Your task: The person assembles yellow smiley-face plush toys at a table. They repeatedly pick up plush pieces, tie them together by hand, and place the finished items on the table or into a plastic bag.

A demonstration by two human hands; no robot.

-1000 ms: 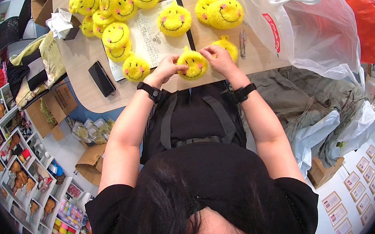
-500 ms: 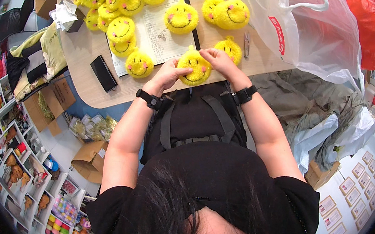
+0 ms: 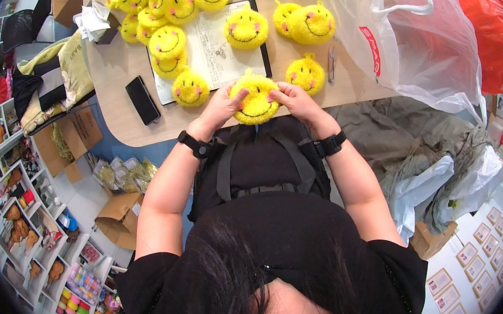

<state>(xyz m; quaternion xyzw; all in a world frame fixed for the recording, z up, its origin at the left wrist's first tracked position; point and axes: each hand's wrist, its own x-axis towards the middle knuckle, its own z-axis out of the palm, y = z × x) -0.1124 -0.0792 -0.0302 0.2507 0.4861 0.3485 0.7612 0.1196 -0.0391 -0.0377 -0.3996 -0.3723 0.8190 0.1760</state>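
Between my two hands, at the table's near edge, is a fuzzy yellow smiley plush (image 3: 255, 102) with a stitched smile and pink cheeks. My left hand (image 3: 222, 107) grips its left side, thumb on the front. On its right side my right hand (image 3: 296, 99) pinches the rim with thumb and fingers. A similar smiley plush (image 3: 305, 76) lies just beyond my right hand, and another (image 3: 190, 88) lies beyond my left. One more smiley plush (image 3: 246, 29) rests on an open notebook (image 3: 216, 50) with handwriting.
Several more smiley plushes (image 3: 180, 6) are heaped at the far left, with a pair (image 3: 311, 24) at the right. Small scissors (image 3: 332, 64) lie near a white plastic bag (image 3: 401, 37) and a red bag (image 3: 476, 23). A black phone (image 3: 143, 100) lies at the left.
My right hand has moved from the top of the held plush down to its right side. The plush has tilted and shifted slightly left and nearer me.
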